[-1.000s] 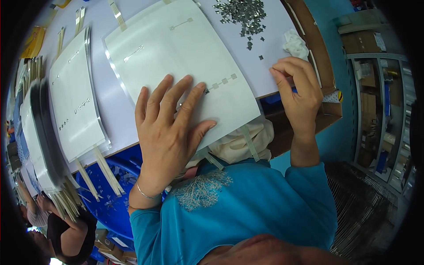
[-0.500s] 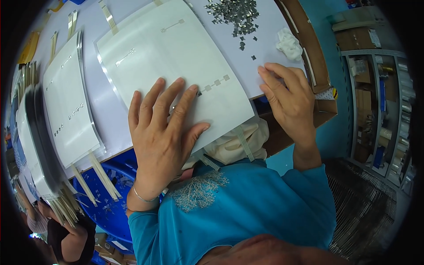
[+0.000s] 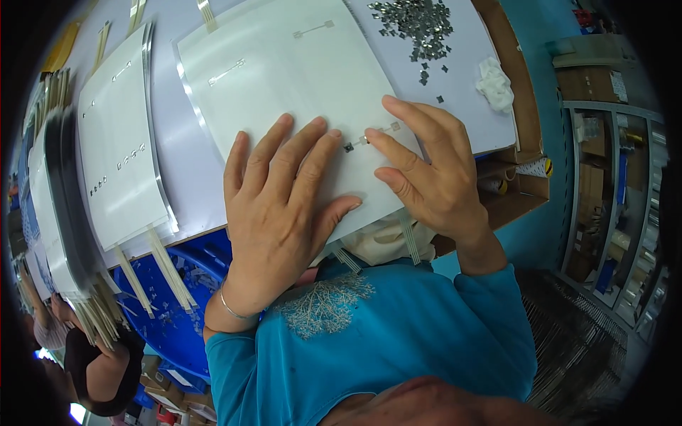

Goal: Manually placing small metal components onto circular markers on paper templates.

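Observation:
A white flexible sheet [image 3: 270, 78] with silvery printed traces and square pads lies on the table before me. My left hand [image 3: 277, 177] rests flat on it, fingers spread, holding nothing. Just right of its index fingertip, a small dark metal piece [image 3: 348, 148] sits on a pad. My right hand [image 3: 433, 163] has come over the row of pads; one fingertip touches the sheet beside that piece, and the thumb is apart from it. Whatever lies under that fingertip is mostly hidden. A heap of small shiny metal pieces [image 3: 419, 28] lies beyond the sheet's right edge.
A crumpled white wad [image 3: 494, 85] lies near the table's right edge, by a cardboard box [image 3: 526, 92]. More sheets with ribbon tails [image 3: 121, 135] lie to the left. Below the edge stands a blue tub [image 3: 167, 305] with scraps. Another person [image 3: 99, 362] sits at lower left.
My right hand has moved left from beside the table edge onto the sheet, a fingertip coming down at the pads. My left hand stays flat on the sheet. The view has shifted slightly.

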